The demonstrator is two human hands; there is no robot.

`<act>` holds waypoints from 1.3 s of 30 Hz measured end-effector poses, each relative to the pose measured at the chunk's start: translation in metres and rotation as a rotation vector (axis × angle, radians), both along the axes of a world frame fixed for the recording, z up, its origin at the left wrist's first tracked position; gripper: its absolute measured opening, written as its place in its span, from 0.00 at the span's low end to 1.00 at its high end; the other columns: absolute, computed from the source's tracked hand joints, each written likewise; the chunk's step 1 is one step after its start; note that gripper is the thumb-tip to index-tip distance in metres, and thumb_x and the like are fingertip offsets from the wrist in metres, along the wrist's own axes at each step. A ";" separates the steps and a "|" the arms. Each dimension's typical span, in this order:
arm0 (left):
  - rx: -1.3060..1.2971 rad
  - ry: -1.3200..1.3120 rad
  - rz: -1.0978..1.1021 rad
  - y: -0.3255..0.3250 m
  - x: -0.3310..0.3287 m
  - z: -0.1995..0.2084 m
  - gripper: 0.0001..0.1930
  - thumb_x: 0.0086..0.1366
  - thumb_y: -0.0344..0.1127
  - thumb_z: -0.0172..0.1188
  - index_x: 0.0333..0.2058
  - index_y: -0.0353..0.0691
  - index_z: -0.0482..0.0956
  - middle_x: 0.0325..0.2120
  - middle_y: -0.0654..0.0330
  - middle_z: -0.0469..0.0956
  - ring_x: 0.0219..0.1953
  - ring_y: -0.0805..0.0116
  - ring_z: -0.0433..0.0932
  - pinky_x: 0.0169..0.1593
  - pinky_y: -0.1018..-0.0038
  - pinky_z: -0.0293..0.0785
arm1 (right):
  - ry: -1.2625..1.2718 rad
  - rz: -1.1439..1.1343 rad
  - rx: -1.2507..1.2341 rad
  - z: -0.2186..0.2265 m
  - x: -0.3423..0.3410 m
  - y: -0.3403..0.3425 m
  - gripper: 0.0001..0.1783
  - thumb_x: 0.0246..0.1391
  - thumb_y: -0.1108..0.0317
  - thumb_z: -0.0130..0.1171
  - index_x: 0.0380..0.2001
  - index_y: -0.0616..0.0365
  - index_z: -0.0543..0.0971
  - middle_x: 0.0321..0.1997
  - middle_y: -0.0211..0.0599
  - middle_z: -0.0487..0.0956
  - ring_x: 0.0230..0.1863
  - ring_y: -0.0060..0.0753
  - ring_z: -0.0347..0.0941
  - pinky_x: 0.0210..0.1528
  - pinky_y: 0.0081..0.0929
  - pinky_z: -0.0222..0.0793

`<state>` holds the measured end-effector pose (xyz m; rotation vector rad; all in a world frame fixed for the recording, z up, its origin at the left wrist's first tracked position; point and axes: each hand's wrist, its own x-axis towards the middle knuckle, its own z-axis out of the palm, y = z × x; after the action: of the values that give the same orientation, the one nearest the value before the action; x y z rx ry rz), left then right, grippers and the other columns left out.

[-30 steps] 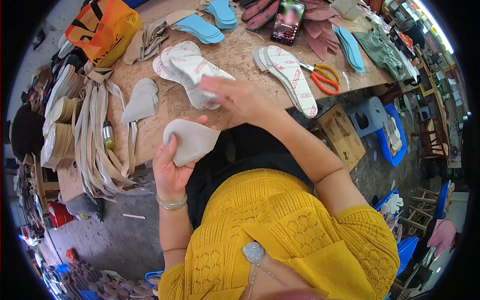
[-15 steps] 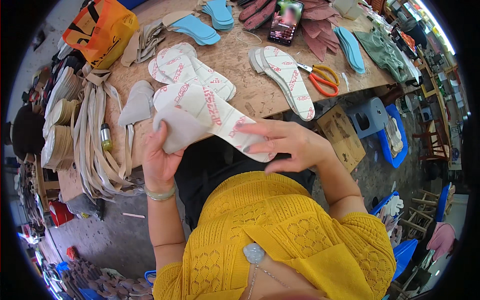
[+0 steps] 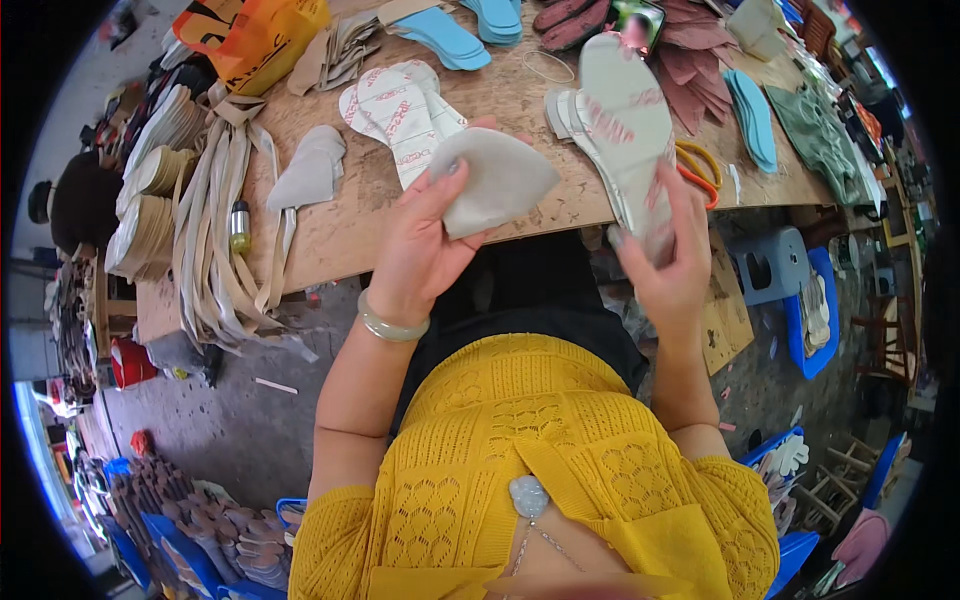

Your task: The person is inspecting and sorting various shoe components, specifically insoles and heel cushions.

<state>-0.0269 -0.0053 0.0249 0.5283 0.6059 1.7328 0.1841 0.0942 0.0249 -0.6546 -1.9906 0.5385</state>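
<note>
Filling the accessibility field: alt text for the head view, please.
Seen from above, a person's left hand holds a grey curved pad and the right hand a white insole, over a wooden table strewn with insoles.

Orange plastic bag [image 3: 262,35] top left; phone screen [image 3: 640,17] top centre.

A worn wooden desk [image 3: 330,225] holds white printed insoles [image 3: 400,110], blue insoles [image 3: 445,35], grey heel pieces [image 3: 310,170], orange-handled scissors [image 3: 695,170], beige straps [image 3: 215,220] and green pieces [image 3: 815,135].
</note>
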 end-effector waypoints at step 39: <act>0.228 0.117 -0.025 0.015 0.023 -0.013 0.35 0.69 0.59 0.38 0.67 0.47 0.47 0.64 0.46 0.54 0.64 0.41 0.58 0.62 0.49 0.62 | -0.160 0.145 -0.067 -0.034 -0.004 -0.056 0.35 0.36 0.71 0.73 0.53 0.61 0.74 0.37 0.42 0.69 0.32 0.36 0.69 0.30 0.25 0.69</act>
<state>-0.0037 0.0093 0.0119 0.7983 0.4830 1.7662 0.1804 0.0385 -0.0089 -0.6131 -2.1903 0.6601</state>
